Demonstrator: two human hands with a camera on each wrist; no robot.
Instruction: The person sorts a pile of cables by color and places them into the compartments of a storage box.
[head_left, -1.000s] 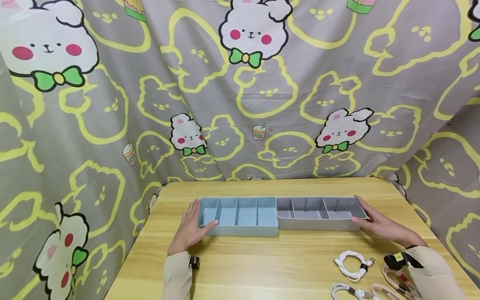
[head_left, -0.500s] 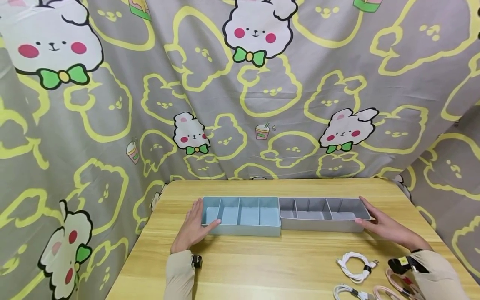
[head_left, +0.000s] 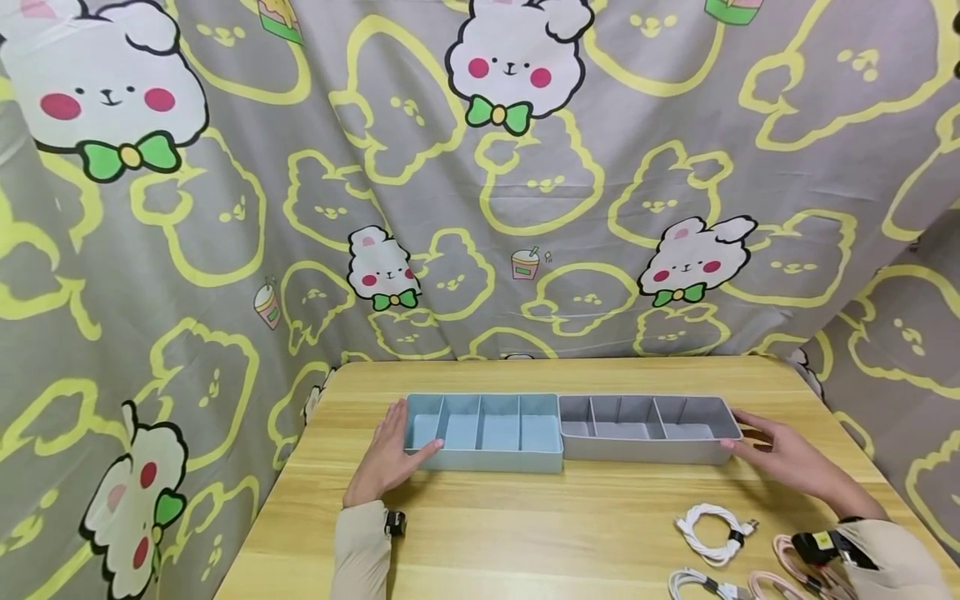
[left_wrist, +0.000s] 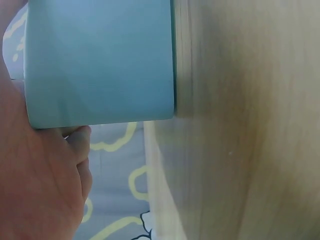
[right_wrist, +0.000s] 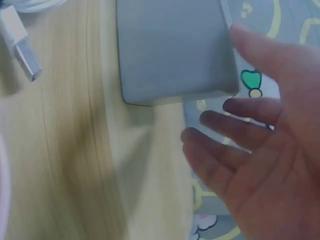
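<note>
Two divided organizer boxes stand end to end on the wooden table [head_left: 480, 533]. The light blue organizer box [head_left: 483, 461] is on the left, the grey organizer box [head_left: 648, 451] on the right. My left hand [head_left: 388, 458] holds the blue box's left end, thumb over the front rim; in the left wrist view, some curled fingers show beyond the end wall [left_wrist: 100, 65]. At the grey box's right end, my right hand [head_left: 791, 458] has its fingers spread and apart from the end wall. Its thumb tip is close to the front corner; whether it touches is unclear.
A coiled white cable [head_left: 712, 557] with a black tie lies at the right front. Nearer the front edge are another white cable [head_left: 701, 581] and pink cables [head_left: 776, 581], partly under the right sleeve. A patterned curtain [head_left: 540, 208] hangs behind and beside the table.
My right hand has loosened from the grey box and drawn slightly right, its fingers coming off the end. The left hand keeps its place on the blue box. The boxes stay together.
</note>
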